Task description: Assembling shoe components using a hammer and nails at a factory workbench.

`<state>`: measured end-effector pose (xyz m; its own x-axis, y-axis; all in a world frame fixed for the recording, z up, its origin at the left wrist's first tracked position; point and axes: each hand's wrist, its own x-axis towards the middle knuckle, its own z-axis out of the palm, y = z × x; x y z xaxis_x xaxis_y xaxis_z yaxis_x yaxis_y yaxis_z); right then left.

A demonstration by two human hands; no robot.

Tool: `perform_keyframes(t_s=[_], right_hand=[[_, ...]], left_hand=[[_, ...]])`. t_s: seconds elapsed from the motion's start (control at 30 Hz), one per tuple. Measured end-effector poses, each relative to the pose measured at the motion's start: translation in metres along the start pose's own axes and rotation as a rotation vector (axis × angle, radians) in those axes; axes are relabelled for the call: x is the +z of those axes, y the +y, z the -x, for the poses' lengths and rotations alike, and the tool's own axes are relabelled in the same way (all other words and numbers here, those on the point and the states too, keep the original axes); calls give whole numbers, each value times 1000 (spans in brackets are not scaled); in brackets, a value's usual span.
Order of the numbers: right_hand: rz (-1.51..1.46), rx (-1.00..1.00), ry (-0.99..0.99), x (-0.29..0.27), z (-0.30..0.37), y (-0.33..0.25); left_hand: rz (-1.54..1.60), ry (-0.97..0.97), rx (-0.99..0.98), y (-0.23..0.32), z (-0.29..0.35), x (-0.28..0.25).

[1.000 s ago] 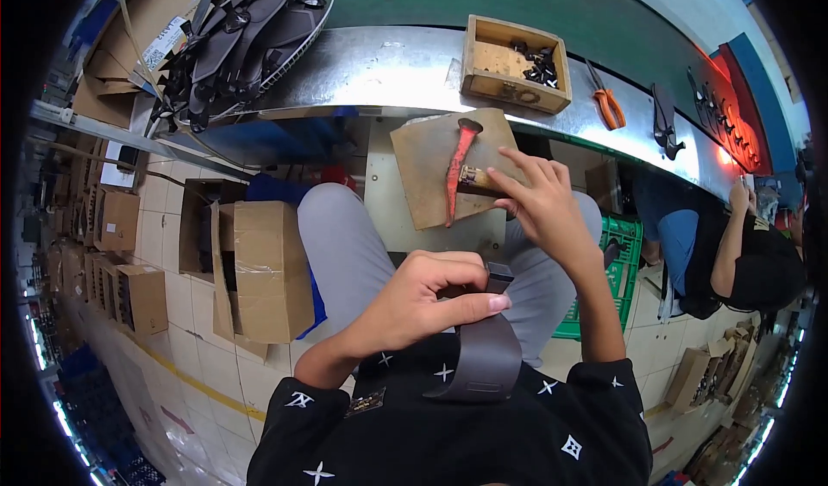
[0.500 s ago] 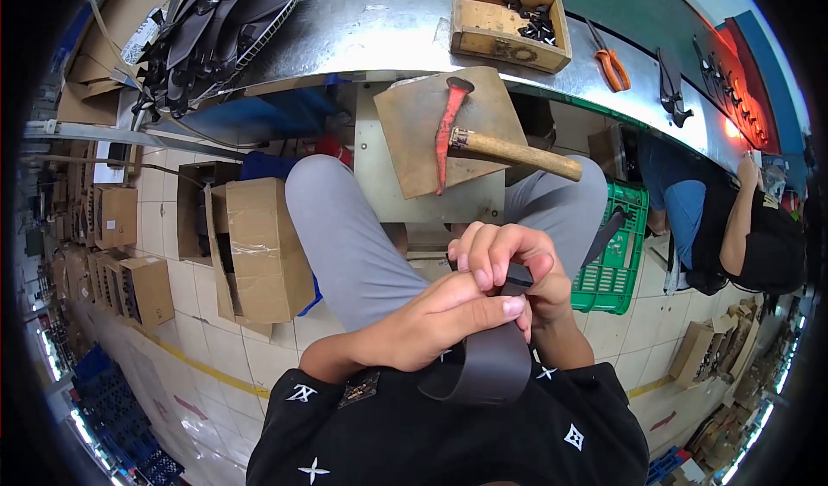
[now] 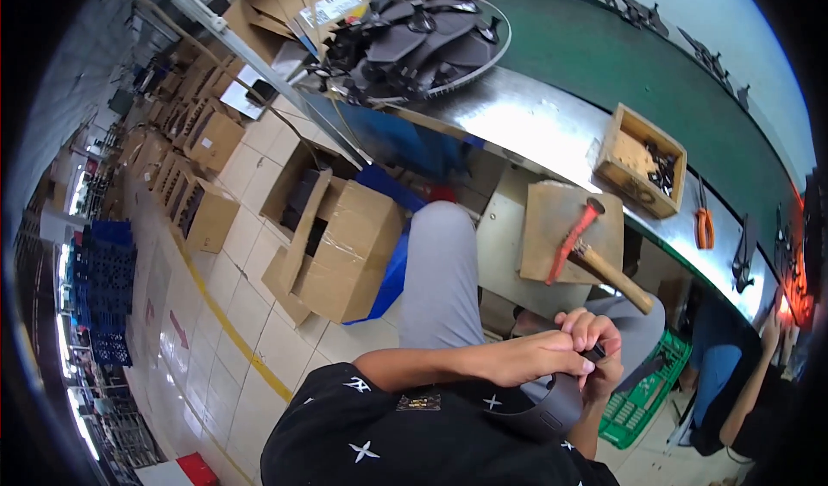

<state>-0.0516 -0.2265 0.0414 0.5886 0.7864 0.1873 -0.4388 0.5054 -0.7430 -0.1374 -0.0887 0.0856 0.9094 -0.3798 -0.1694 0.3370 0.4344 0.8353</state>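
Fingers of both hands (image 3: 561, 357) curled shut, pinching dark curved strap (image 3: 543, 404).

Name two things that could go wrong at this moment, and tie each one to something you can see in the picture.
The hammer lies with its handle sticking out past the edge of the small board, just above the lap; a knock could tip it off. Both hands, left hand and right hand, pinch the dark curved part close together, so a slip might catch a finger.
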Motion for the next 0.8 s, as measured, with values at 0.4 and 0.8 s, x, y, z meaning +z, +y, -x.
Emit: perform_keyframes(t_s=[0.4,0.8], right_hand=[[569,-54,343,-44,13,-45],[529,-84,743,-113,60,-60]], left_hand=[[-469,1433,1347,220,39,-198],[-973,1480,541,249,106,-510]])
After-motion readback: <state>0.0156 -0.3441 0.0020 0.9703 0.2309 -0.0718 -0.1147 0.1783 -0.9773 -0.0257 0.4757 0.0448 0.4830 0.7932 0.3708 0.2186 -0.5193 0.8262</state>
